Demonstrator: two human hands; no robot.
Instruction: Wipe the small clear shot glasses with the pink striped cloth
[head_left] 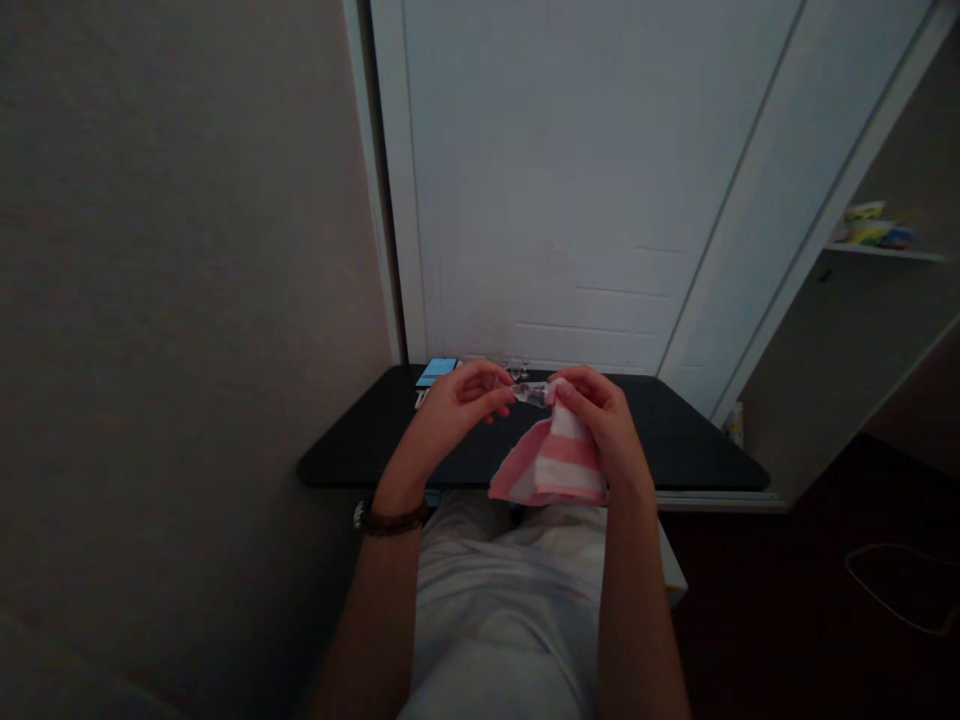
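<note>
The left hand [474, 392] pinches the narrow end of a small clear stemmed glass [531, 394] between thumb and fingertips, the other fingers loosely curled. The right hand [598, 405] closes its thumb and fingers on a pink-and-white striped cloth [568, 455] bunched at the glass's wider end; whether any cloth is tucked inside cannot be told. The glass lies sideways between the two hands, above a black tabletop [697, 450], and the cloth's loose part hangs toward the person's lap. Beyond the hands, near the table's far edge, stand more small clear glasses [517, 368], too dim to show what they hold. To their left lies a phone [437, 372] with a lit, bluish screen. A dark bracelet [394, 520] circles the left wrist. Behind the table rises a pale panelled door [555, 180], with a plain wall [187, 250] at left. At right, colourful packets [874, 230] sit on a shelf [889, 252], and a pale cable [885, 597] loops across the dark floor [787, 640].
</note>
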